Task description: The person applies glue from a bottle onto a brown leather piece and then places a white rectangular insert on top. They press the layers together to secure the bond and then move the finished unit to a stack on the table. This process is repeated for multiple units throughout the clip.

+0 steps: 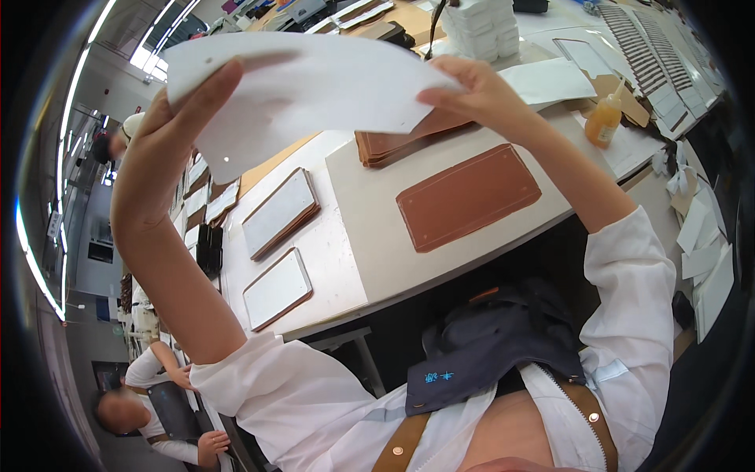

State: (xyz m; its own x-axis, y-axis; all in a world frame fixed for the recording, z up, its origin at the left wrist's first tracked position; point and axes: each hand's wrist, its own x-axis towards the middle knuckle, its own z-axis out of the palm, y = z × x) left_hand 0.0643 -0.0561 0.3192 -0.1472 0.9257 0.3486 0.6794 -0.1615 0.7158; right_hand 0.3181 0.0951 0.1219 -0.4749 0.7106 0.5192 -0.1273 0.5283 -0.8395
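A white sheet [314, 86] with small holes is stretched between my raised hands, above the table. At its left end my left hand [193, 102] grips it, thumb on the near face and the other fingers hidden behind. The opposite end is pinched between thumb and fingers of my right hand [464, 86]. Below lies a brown leather panel [470, 197] with a line along its border, flat on a grey-beige mat [370, 236]. A stack of brown leather pieces [381, 149] is partly covered by the sheet and my right hand.
White-topped brown panels [279, 216] are stacked left of the mat, with another panel [277, 289] nearer me. A bottle of amber liquid [603, 122] stands at right, near white sheets [546, 82]. White blocks [481, 27] are piled behind. Another person [157, 409] sits at lower left.
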